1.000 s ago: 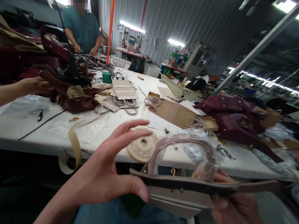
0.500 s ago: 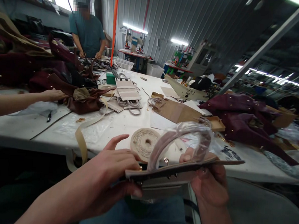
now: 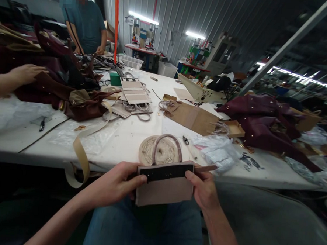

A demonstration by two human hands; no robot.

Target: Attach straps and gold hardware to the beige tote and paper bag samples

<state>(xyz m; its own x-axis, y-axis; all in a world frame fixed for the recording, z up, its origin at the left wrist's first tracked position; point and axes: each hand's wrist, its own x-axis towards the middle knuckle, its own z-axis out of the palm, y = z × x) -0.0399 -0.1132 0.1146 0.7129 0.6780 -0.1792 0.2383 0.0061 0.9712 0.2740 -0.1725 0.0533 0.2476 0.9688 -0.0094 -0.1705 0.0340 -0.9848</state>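
Held above my lap is a beige bag panel (image 3: 164, 192) with a black strip along its top and a curved, plastic-wrapped handle (image 3: 168, 137) rising from it. My left hand (image 3: 126, 181) grips its left edge, thumb on the front by the black strip. The right edge is pinched by my right hand (image 3: 204, 186), thumb pressing on the strip's end and fingers behind. A brown strap end sticks out past my right hand. Just behind the handle, a roll of cream tape (image 3: 146, 151) lies flat on the white table (image 3: 129, 135).
Beige panels with handles (image 3: 134, 95) are piled mid-table. A brown panel (image 3: 191, 118) lies right of them, near a clear plastic bag (image 3: 219, 153). Burgundy bags (image 3: 263, 117) heap at right, others at left, where another person's hand (image 3: 25, 75) rests. A co-worker (image 3: 86, 25) stands behind.
The panel has tipped from nearly edge-on to facing me, and both hands turned with it, moving closer together. The other person's hand at left has shifted left and up.
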